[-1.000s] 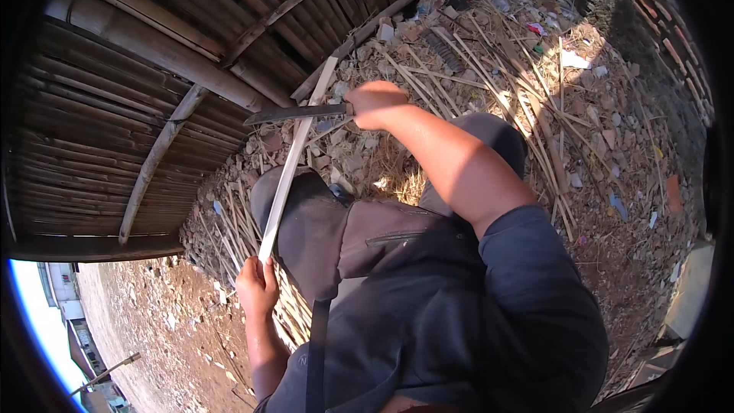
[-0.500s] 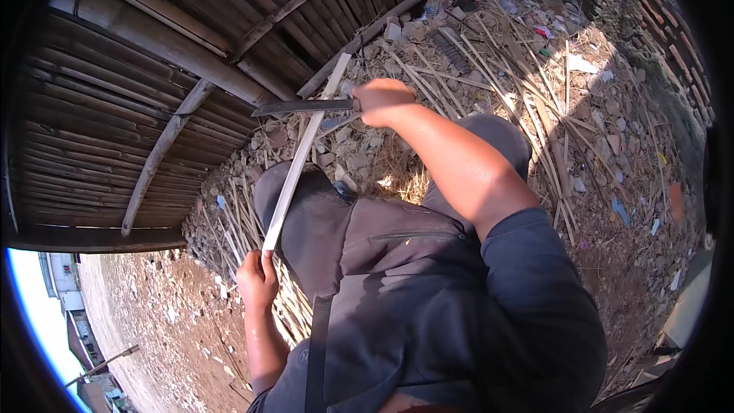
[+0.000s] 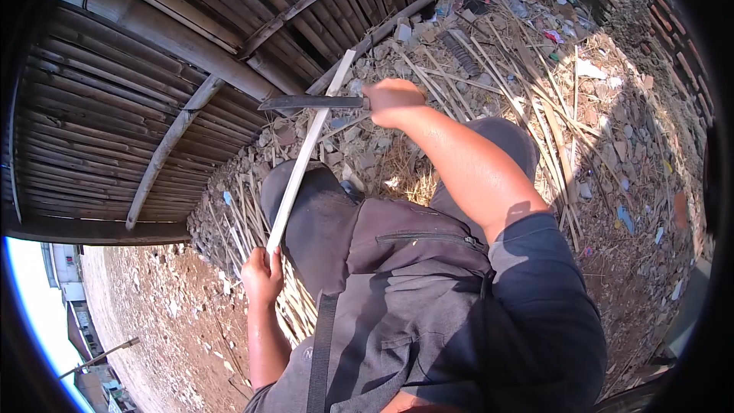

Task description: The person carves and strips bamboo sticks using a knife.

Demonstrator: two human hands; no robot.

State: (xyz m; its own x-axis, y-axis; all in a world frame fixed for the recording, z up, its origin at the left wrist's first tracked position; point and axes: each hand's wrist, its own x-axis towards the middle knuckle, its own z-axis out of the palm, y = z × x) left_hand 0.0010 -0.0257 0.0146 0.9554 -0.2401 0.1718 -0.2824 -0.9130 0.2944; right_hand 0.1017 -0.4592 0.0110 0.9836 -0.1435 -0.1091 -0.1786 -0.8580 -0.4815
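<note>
My left hand (image 3: 262, 277) is closed around the lower end of a long pale bamboo strip (image 3: 300, 170). The strip slants up past my bent left knee, its far end near the bamboo wall. In my closed right hand (image 3: 394, 102) is the handle of a machete (image 3: 312, 102) with a long dark blade. The blade points left and lies across the strip's upper part; whether it bites into the strip I cannot tell. Under my left arm lies a bundle of split bamboo strips (image 3: 297, 304).
A bamboo-slat wall (image 3: 145, 99) rises at the left. Rubble (image 3: 359, 154) covers the ground around my legs. Loose bamboo sticks (image 3: 547, 126) and litter lie at the right, with a brick wall (image 3: 673, 38) beyond. A dark waist bag (image 3: 417, 233) sits on my lap.
The whole view has shifted slightly to the right. The machete blade still crosses the strip near its upper end, and both hands keep their grip.
</note>
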